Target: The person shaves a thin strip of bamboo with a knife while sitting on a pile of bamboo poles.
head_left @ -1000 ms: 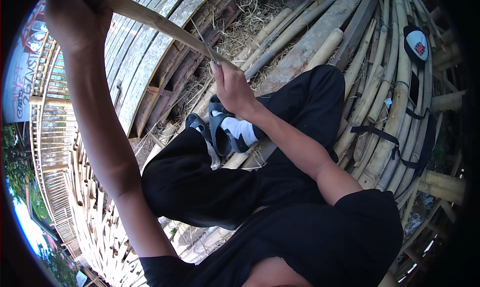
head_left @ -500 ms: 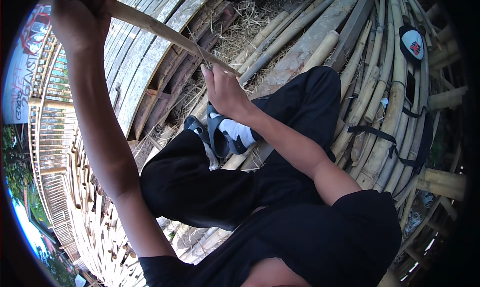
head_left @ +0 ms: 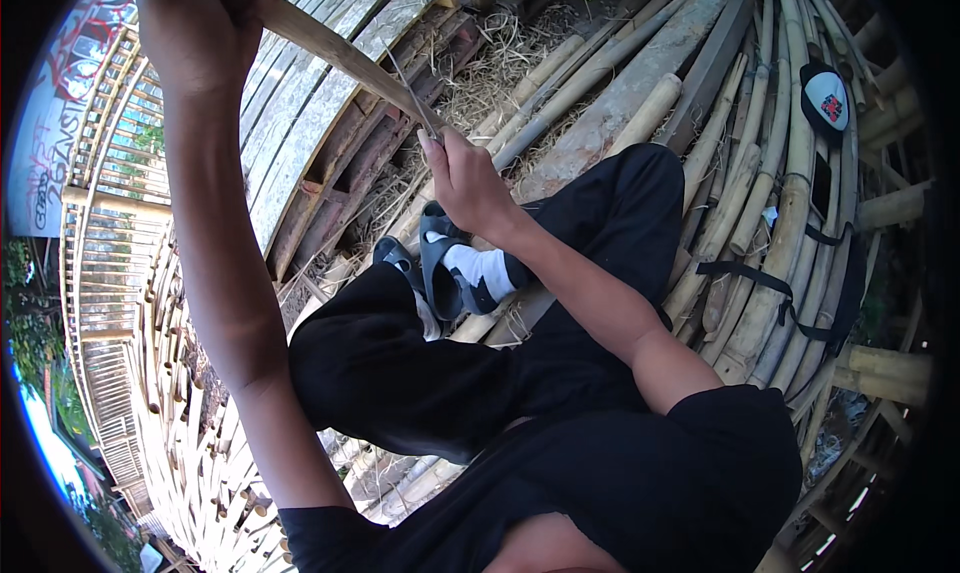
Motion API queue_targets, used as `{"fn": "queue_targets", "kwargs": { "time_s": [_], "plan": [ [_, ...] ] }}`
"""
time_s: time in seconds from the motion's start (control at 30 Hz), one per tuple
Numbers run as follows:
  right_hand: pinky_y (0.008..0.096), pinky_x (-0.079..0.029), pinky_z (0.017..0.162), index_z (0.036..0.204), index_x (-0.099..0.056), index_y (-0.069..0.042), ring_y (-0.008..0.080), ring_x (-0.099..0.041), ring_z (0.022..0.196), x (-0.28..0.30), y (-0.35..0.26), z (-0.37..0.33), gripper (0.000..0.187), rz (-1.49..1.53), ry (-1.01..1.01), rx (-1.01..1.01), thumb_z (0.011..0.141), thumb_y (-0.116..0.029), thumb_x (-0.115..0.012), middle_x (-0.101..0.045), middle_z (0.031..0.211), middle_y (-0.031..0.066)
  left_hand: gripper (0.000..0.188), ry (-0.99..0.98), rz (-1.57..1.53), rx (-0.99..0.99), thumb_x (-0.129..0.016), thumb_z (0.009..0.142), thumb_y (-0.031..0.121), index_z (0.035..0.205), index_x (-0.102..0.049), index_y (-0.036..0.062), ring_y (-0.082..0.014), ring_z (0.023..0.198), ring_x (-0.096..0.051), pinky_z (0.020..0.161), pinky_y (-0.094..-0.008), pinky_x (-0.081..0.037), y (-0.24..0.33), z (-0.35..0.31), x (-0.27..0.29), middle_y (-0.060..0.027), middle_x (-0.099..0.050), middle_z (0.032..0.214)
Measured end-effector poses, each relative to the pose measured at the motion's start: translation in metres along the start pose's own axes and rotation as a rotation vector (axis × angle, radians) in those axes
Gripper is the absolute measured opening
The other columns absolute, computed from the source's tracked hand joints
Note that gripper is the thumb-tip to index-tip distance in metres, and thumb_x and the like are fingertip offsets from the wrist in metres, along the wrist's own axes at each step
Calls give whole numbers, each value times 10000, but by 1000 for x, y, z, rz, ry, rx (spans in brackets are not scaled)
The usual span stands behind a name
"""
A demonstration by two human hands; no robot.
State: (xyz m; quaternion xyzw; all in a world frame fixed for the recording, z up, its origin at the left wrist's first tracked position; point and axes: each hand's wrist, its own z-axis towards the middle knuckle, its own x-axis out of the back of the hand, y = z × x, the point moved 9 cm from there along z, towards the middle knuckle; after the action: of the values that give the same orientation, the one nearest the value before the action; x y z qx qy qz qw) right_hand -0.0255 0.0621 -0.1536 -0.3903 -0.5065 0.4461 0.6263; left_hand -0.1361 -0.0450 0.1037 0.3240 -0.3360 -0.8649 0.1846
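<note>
My left hand [head_left: 200,38], at the upper left, is closed round the end of a long bamboo stick [head_left: 335,53]. The stick slants down from there to the right, ending around my other hand. My right hand [head_left: 470,178] grips a small knife [head_left: 404,81], its thin blade pointing up and left beside the stick. Fingers hide the knife's handle, and I cannot tell whether the blade touches the wood. Below the hands, my legs in black trousers [head_left: 400,383] are folded, with dark sandals [head_left: 440,283] on my feet.
Bamboo poles [head_left: 760,173] lie in rows under and beside me. A black-and-white cap-like item [head_left: 825,98] and a black strap [head_left: 745,270] rest on the right. A slatted wooden platform [head_left: 345,13] stands ahead, and a bamboo fence [head_left: 110,223] runs along the left.
Both hands have shifted a little to the right with the stick. The knife blade now stands out from the stick more plainly, tilted up and left.
</note>
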Motion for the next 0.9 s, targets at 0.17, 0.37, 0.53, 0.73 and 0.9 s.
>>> {"fn": "queue_targets", "kwargs": {
  "time_s": [0.17,0.37,0.53,0.73,0.9],
  "plan": [
    [517,-488,773,1001,-523,82,473,-605,841,-2,169,-26,451,-388,63,-449,981,-325,-331,-606,811,322,450,303,667,-286,-410,971,312,562,-245,220,-53,342,-163,306,-224,-176,0,-11,-53,79,-192,436],
    [435,-447,575,844,-504,24,332,-518,549,-20,187,-26,431,368,-117,-773,967,-379,-417,-503,577,169,452,337,677,-237,-412,971,319,561,-249,218,-52,346,-176,315,-228,-190,-10,-20,-42,79,-185,440],
    [513,-445,570,857,-511,64,427,-603,649,-12,60,-8,426,-14,29,-91,974,-327,-392,-588,662,276,452,-137,125,-13,-410,971,327,563,-250,219,-54,343,-175,310,-228,-184,9,4,34,78,-187,441],
    [508,-489,712,909,-556,66,455,-618,753,-2,216,-34,443,-488,92,-402,969,-337,-380,-614,813,313,453,352,755,-260,-403,975,325,563,-248,216,-56,339,-167,309,-225,-172,-10,-20,-69,76,-184,440],
    [450,-492,572,877,-540,55,369,-561,527,-15,169,-25,451,219,-78,-684,972,-358,-388,-585,636,196,454,-33,252,-29,-415,970,329,563,-247,216,-55,337,-164,311,-224,-170,-18,-5,-21,76,-178,437]
  ]
}}
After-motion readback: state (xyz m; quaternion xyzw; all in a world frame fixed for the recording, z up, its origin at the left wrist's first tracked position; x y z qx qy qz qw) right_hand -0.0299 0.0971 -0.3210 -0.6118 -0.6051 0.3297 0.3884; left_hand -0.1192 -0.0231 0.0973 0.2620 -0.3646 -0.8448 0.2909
